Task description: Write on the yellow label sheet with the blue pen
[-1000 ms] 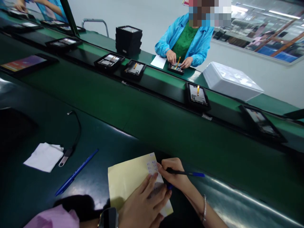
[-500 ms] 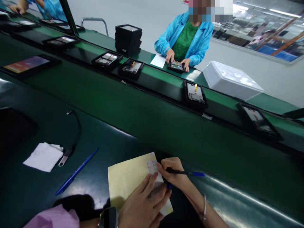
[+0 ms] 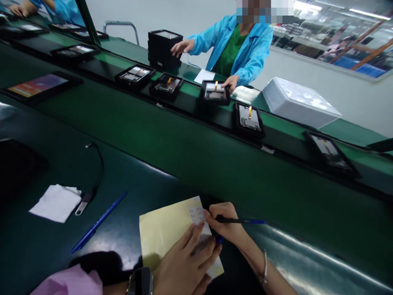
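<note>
Black-and-blue pen (image 3: 241, 221): grasped in right hand (image 3: 225, 223), at right edge of yellow sheet (image 3: 162, 229).
Long axis: nearly level across view; blue end rightward, finger-hidden end toward sheet.
Left hand (image 3: 186, 254): over sheet; grip on small blue piece (image 3: 219, 239) indeterminable.

A way lies open between the loose pen (image 3: 98, 222) and paper (image 3: 164, 229), whose near side the left hand (image 3: 186, 256) blocks.
</note>
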A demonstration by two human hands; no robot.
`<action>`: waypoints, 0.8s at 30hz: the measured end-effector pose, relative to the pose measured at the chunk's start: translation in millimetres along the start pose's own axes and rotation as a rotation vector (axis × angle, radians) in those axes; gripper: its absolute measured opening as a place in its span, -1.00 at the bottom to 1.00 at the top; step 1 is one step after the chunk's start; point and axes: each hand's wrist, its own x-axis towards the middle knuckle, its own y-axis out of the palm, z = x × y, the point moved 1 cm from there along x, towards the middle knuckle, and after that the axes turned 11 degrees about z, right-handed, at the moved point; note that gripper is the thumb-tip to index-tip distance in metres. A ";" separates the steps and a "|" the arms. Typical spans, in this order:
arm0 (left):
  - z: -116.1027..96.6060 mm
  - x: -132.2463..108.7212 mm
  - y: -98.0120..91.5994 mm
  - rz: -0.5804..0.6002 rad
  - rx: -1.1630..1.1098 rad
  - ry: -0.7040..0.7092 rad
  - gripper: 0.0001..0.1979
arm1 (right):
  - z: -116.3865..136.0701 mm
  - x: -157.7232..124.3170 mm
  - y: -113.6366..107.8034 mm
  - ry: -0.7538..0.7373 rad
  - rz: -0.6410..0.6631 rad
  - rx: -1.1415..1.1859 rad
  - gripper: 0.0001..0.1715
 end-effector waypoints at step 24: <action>-1.6 -0.2 -0.7 0.026 -0.027 -0.005 -0.44 | 2.5 1.4 -1.7 -0.007 -0.043 -0.010 -0.44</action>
